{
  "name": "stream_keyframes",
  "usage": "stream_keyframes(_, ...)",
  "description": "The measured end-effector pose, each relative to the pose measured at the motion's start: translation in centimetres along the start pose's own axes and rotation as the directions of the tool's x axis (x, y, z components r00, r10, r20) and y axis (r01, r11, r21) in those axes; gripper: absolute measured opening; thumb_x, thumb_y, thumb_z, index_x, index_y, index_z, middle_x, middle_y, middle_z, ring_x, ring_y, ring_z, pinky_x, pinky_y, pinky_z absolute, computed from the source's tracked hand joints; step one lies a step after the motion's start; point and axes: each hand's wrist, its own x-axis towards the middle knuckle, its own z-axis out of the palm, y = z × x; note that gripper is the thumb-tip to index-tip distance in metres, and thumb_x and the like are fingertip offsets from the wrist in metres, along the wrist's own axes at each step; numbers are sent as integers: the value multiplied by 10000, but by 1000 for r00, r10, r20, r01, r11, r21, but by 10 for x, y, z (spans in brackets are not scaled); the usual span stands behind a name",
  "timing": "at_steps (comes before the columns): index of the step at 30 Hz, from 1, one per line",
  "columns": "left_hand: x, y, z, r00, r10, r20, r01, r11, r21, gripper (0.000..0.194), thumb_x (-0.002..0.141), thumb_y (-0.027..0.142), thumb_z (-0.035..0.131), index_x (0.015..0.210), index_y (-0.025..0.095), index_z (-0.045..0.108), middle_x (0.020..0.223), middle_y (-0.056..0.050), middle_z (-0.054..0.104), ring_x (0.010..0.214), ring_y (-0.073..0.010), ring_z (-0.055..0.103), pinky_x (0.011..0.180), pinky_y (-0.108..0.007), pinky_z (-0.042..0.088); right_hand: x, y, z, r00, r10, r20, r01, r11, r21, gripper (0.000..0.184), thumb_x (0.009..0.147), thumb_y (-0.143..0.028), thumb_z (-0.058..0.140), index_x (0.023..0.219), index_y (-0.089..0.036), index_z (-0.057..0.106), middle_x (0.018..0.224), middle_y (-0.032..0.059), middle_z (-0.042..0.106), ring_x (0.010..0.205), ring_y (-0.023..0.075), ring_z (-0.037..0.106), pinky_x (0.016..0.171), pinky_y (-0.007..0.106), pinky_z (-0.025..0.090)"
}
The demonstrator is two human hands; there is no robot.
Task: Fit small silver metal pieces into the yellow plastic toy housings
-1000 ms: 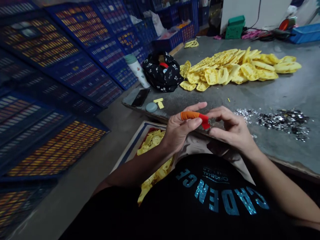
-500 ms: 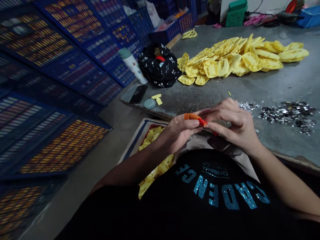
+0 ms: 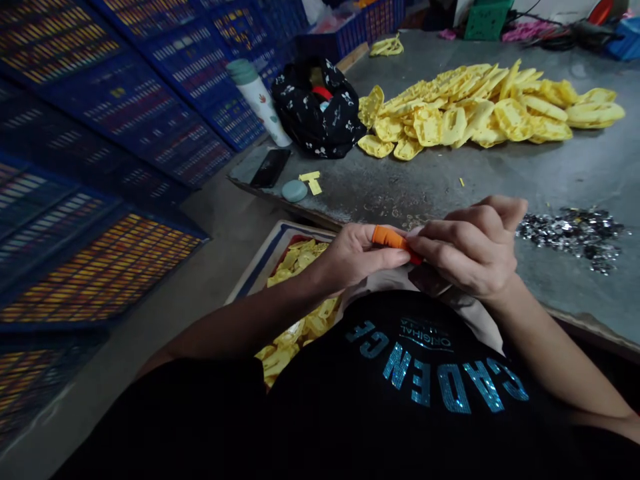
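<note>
My left hand (image 3: 357, 257) and my right hand (image 3: 467, 247) meet at the near edge of the grey table (image 3: 560, 180), just above my lap. An orange finger cot (image 3: 387, 237) covers a finger of my left hand. The fingers of my right hand are curled and pinch a small red piece (image 3: 415, 259) against that covered fingertip; most of the piece is hidden. My left fingers are closed too, the thumb pressed beside the orange cot.
A long heap of yellow plastic parts (image 3: 480, 113) lies across the table's far side. Shiny scrap bits (image 3: 575, 233) lie right of my hands. A black bag (image 3: 320, 110), a bottle (image 3: 257, 100), a phone (image 3: 270, 168) sit left. A tray of yellow parts (image 3: 295, 267) stands below; blue crates (image 3: 125, 120) line the left.
My right hand has closed in over the left fingertip and now hides most of the red piece. The view has tipped slightly downward and left.
</note>
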Motion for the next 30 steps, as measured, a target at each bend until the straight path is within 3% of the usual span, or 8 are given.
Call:
stream_keyframes(4, -7, 6, -2, 976, 211, -46, -195, 952, 235, 139, 880, 347, 921, 990, 264, 935, 1132, -78, 886, 1061, -260, 802, 1097, -431, 578, 3, 1, -1, 973, 179, -149, -172, 983, 59, 394, 1050, -471, 772, 1436, -517, 712, 1317, 24, 793, 1080, 303, 753, 1052, 606, 546)
stream_keyframes(7, -8, 9, -7, 932, 363, -3, -327, 843, 428, 85, 911, 363, 895, 971, 321, 937, 1108, -58, 900, 1066, -283, 817, 1294, -510, 434, -1, 6, 2, 829, 517, -212, -412, 822, 393, 448, 1022, -492, 800, 1457, -449, 701, 1300, 57, 774, 1125, 301, 755, 978, 526, 627)
stream_keyframes(13, -3, 9, -14, 860, 493, 135, -464, 642, 611, 110, 843, 270, 917, 905, 359, 899, 1081, -16, 902, 990, -266, 816, 1314, -512, 337, -3, 6, 7, 756, 507, 415, -620, 351, 702, 357, 953, -637, 848, 988, -282, 838, 870, 1, 805, 747, 174, 704, 673, 314, 572)
stream_keyframes(18, -6, 9, -20, 746, 574, 338, -580, 310, 753, 150, 953, 185, 827, 991, 324, 866, 1126, 9, 906, 1036, -213, 825, 1247, -475, 395, 15, -2, 3, 740, 522, 424, -600, 228, 766, 262, 927, -521, 915, 979, -276, 841, 894, -1, 802, 773, 155, 693, 695, 283, 560)
stream_keyframes(21, -5, 5, -24, 672, 639, 374, -595, 165, 787, 124, 985, 161, 805, 1060, 253, 841, 1144, -29, 904, 1015, -196, 827, 1181, -452, 463, 23, -9, -6, 794, 510, 333, -545, 351, 761, 173, 941, -422, 918, 930, -273, 831, 883, -2, 772, 797, 161, 688, 714, 299, 557)
stream_keyframes(23, -3, 2, -27, 692, 636, 341, -571, 195, 797, 126, 990, 164, 795, 1078, 240, 846, 1136, -46, 903, 1025, -212, 823, 1115, -446, 514, 25, -18, -12, 863, 452, 226, -465, 536, 704, 111, 938, -347, 923, 927, -284, 833, 889, 0, 771, 832, 183, 706, 754, 337, 569)
stream_keyframes(27, -2, 1, -27, 820, 545, 177, -515, 566, 644, 174, 995, 173, 757, 1086, 230, 893, 1305, -104, 868, 1201, -248, 810, 1092, -427, 587, 16, -40, -9, 965, 260, 31, -252, 893, 373, 106, 974, -211, 870, 1017, -296, 824, 990, 18, 807, 890, 216, 728, 805, 412, 544)
stream_keyframes(30, -5, 1, -19, 921, 385, 62, -381, 851, 361, 205, 978, 204, 767, 1104, 245, 923, 1551, -105, 757, 1428, -283, 726, 1254, -443, 528, 4, -45, 7, 989, 120, -83, -111, 988, 104, 144, 1001, -165, 828, 1078, -278, 783, 1055, 24, 826, 864, 206, 702, 795, 427, 485)
